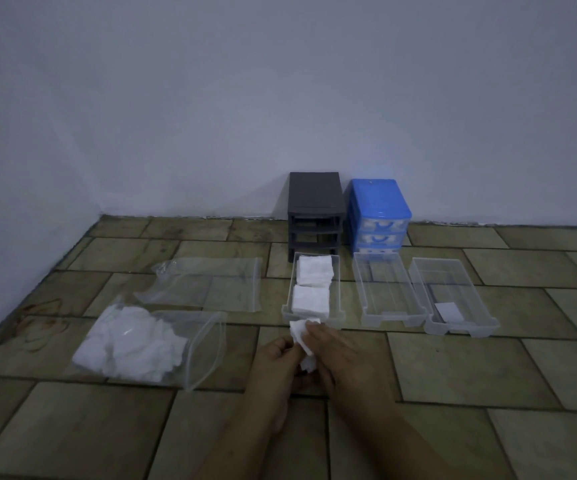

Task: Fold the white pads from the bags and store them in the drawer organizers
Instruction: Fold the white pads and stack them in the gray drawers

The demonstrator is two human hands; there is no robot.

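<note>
Just two bare forearms coming in from 6 o'clock, left hand (278,358) and right hand (340,355), no sleeves, rings or watch showing.

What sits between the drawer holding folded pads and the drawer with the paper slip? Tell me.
In the head view, one clear drawer with no pads in it lies between the padded drawer and the slip drawer.

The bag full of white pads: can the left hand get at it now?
Probably not at once: the left hand pinches a pad. The bag lies beside it, nothing between.
</note>
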